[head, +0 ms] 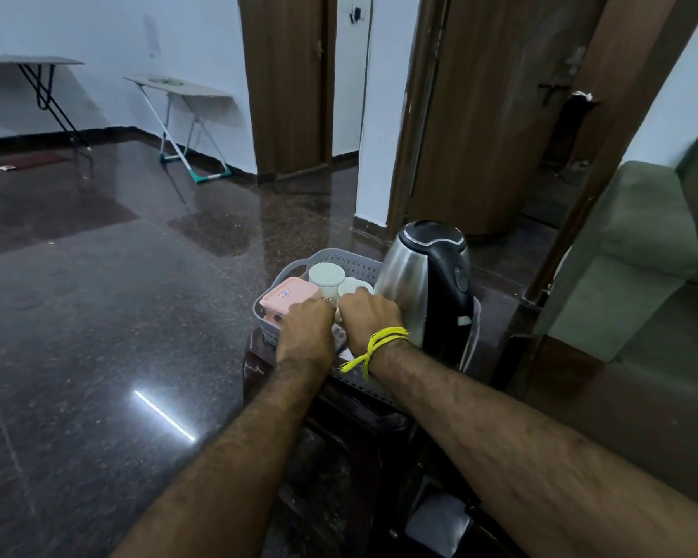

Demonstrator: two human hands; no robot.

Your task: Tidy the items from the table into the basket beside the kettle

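Cups (pixel 349 285) stood in the basket's (pixel 341 259) kettle-side corner, under the right hand (pixel 369 316), nearer than the left hand (pixel 307 330); neither grip was readable.

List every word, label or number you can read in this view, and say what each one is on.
No text here is legible.
Pink container lid: small blue and red sticker, too small to read.
White cup: red print low on its side, blurred and partly hidden by the left hand.

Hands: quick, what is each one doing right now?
Left hand: in the basket by the pink box; grip cannot be told.
Right hand: on a white cup; grip cannot be told.
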